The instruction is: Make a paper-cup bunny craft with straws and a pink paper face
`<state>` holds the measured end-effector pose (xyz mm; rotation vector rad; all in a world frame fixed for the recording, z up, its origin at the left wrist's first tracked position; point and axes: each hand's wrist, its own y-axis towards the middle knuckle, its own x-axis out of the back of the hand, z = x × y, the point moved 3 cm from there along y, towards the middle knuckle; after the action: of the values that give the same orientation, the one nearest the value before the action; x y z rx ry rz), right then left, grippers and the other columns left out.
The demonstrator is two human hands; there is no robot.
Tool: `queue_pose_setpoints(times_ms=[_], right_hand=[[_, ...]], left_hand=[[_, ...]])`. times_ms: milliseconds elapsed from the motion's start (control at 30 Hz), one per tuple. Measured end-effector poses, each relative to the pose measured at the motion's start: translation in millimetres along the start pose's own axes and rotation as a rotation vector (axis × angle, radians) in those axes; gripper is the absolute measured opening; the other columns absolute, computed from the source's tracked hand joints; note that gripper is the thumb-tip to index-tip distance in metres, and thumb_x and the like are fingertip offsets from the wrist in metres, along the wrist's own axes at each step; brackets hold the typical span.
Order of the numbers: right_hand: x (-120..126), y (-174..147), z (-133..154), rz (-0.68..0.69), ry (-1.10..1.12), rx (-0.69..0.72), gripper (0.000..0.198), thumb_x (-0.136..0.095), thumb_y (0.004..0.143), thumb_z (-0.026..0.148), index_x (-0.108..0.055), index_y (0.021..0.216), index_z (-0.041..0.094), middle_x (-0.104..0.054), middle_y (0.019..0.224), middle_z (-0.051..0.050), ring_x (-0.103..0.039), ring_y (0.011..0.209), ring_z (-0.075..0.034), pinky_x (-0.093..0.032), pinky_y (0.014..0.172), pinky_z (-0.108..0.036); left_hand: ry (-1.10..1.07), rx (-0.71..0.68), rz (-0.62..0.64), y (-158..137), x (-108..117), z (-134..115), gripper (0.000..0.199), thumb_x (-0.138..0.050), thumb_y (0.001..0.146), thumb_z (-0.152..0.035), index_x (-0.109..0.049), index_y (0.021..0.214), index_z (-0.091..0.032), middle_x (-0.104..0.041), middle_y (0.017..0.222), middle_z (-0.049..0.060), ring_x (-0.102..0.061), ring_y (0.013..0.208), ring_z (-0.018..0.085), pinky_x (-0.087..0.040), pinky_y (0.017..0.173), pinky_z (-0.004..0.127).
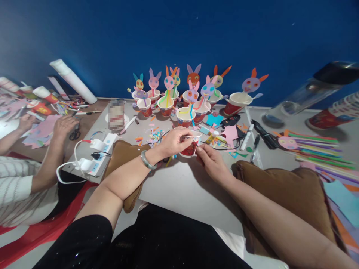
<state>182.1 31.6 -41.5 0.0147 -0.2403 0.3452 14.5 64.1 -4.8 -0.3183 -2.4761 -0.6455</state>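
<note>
A red paper cup [189, 151] with a white rim stands above the near part of the table. My left hand [177, 142] is closed around its left side and rim, a bangle on the wrist. Against the cup's right side, my right hand [209, 161] has thumb and fingers pinched together; whatever they hold there is too small to tell. Just behind stand several similar cups [185, 117] with paper rabbit faces [193, 96] on coloured straws.
Brown cushions [283, 201] lie under both forearms. A power strip [105, 155] with plugs is at left, near a co-worker's hand [65, 127] and scissors [74, 133]. Coloured straws [322, 149], a glass bottle [303, 97] and stacked cups [333, 114] are at right. Paper scraps [155, 137] litter the middle.
</note>
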Motion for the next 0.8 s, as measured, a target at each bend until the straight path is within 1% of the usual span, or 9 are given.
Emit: queue_pose_setpoints(times_ms=[300,433,500,567,633,667,733,800], right_hand=[[-1,0,-2,0.005,-0.008,0.007,0.045,-0.048,0.093,0.063,-0.050,0.075,0.022,-0.047,0.058,0.004,-0.038,0.052,-0.012,-0.031,0.051,-0.028],[-2,-1,-2,0.000,0.016,0.016,0.043,-0.052,0.092,0.061,-0.051,0.076,0.022,-0.046,0.058,0.004,-0.037,0.052,-0.011,-0.029,0.050,-0.027],[-2,-2,-4,-0.031,0.055,0.029,0.041,-0.054,0.092,0.060,-0.051,0.078,0.022,-0.045,0.058,0.004,-0.035,0.052,-0.011,-0.028,0.049,-0.027],[0,-3,-5,-0.088,0.110,0.053,0.040,-0.056,0.091,0.060,-0.049,0.078,0.023,-0.042,0.059,0.005,-0.034,0.051,-0.010,-0.027,0.048,-0.026],[4,-3,-4,-0.157,0.151,0.087,0.040,-0.063,0.088,0.058,-0.047,0.079,0.023,-0.040,0.061,0.006,-0.033,0.051,-0.010,-0.028,0.048,-0.026],[6,-3,-2,-0.187,0.166,0.102,0.039,-0.067,0.085,0.057,-0.047,0.081,0.024,-0.040,0.061,0.007,-0.033,0.051,-0.009,-0.028,0.048,-0.026],[9,-3,1,-0.221,0.180,0.111,0.038,-0.075,0.080,0.051,-0.050,0.094,0.025,-0.038,0.061,0.008,-0.033,0.050,-0.010,-0.029,0.049,-0.026],[10,-2,3,-0.215,0.161,0.090,0.040,-0.073,0.081,0.047,-0.053,0.108,0.025,-0.038,0.060,0.009,-0.034,0.050,-0.011,-0.031,0.050,-0.027]], left_hand=[[0.005,0.007,0.012,-1,0,0,0.013,-0.056,0.087,-0.024,-0.062,0.077,-0.017,-0.065,0.076,0.002,-0.057,0.076,0.015,-0.045,0.075,0.029],[-0.055,0.069,0.024,0,-1,3,0.012,-0.056,0.085,-0.024,-0.061,0.079,-0.016,-0.065,0.078,0.002,-0.057,0.077,0.014,-0.044,0.073,0.027],[-0.117,0.114,0.032,0,-1,4,0.012,-0.055,0.085,-0.024,-0.061,0.080,-0.016,-0.064,0.079,0.002,-0.056,0.075,0.013,-0.044,0.069,0.026],[-0.176,0.147,0.043,1,-1,5,0.012,-0.053,0.084,-0.025,-0.061,0.079,-0.016,-0.063,0.077,0.001,-0.055,0.072,0.012,-0.043,0.067,0.025],[-0.216,0.160,0.062,0,0,4,0.014,-0.052,0.085,-0.025,-0.060,0.078,-0.016,-0.062,0.075,0.000,-0.053,0.070,0.012,-0.043,0.067,0.025],[-0.228,0.159,0.076,0,0,2,0.014,-0.052,0.085,-0.026,-0.060,0.078,-0.016,-0.062,0.075,0.000,-0.053,0.069,0.012,-0.043,0.067,0.025],[-0.238,0.137,0.113,0,0,0,0.014,-0.052,0.084,-0.025,-0.061,0.078,-0.016,-0.061,0.076,0.001,-0.052,0.069,0.012,-0.042,0.067,0.025],[-0.235,0.102,0.158,-1,0,-3,0.013,-0.052,0.082,-0.024,-0.061,0.077,-0.017,-0.060,0.077,0.001,-0.051,0.071,0.012,-0.042,0.068,0.026]])
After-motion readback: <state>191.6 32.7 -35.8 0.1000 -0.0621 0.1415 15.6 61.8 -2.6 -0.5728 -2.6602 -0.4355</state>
